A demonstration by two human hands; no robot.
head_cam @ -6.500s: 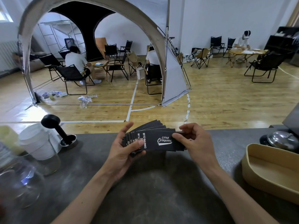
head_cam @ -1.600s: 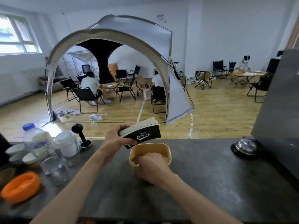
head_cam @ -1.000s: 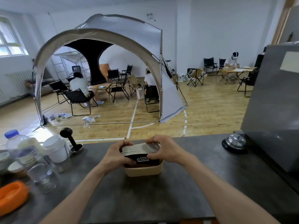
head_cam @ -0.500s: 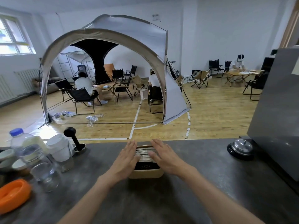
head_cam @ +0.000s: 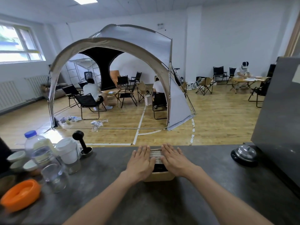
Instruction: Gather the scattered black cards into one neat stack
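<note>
The black cards (head_cam: 155, 155) stand on edge as one pack inside a small tan tray (head_cam: 159, 177) on the grey counter, their pale edges showing between my hands. My left hand (head_cam: 140, 162) lies flat with straight fingers on the pack's left side. My right hand (head_cam: 174, 159) lies flat in the same way on the right side. Both palms cover most of the tray, so only its near wall and a strip of the front card's black face show.
At the counter's left stand a water bottle (head_cam: 39, 149), a white cup (head_cam: 69, 150), a glass jar (head_cam: 54, 177), small bowls, a black tamper (head_cam: 82, 143) and an orange dish (head_cam: 20, 194). A desk bell (head_cam: 245, 154) and a tall grey panel (head_cam: 279, 120) are at the right.
The fanned cards were squared into one pack and set into the tan tray, which was brought to the middle of the counter. Over the last half second both hands stay flat on the pack.
</note>
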